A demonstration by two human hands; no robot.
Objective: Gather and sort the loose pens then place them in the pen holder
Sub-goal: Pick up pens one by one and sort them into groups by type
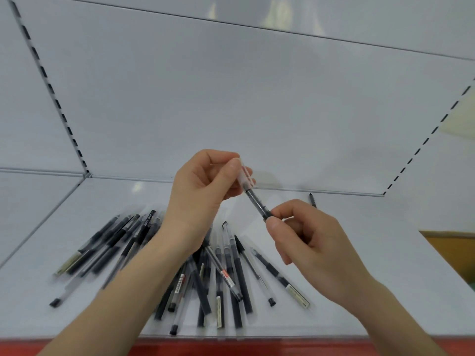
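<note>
Both hands hold one black pen (257, 201) up above the white shelf (359, 265). My left hand (200, 191) pinches its clear cap end between thumb and fingers. My right hand (308, 242) pinches the pen's lower dark end. Below them a loose pile of several black and clear pens (221, 273) lies spread across the shelf, part of it hidden under my left forearm. One more dark pen (312, 200) lies alone near the shelf's back edge. No pen holder is in view.
The shelf's white back panel (231, 98) rises behind, with slotted uprights at left (51, 91) and right (426, 140). A red strip (231, 346) runs along the shelf's front edge. A brown surface (452, 250) shows at the far right.
</note>
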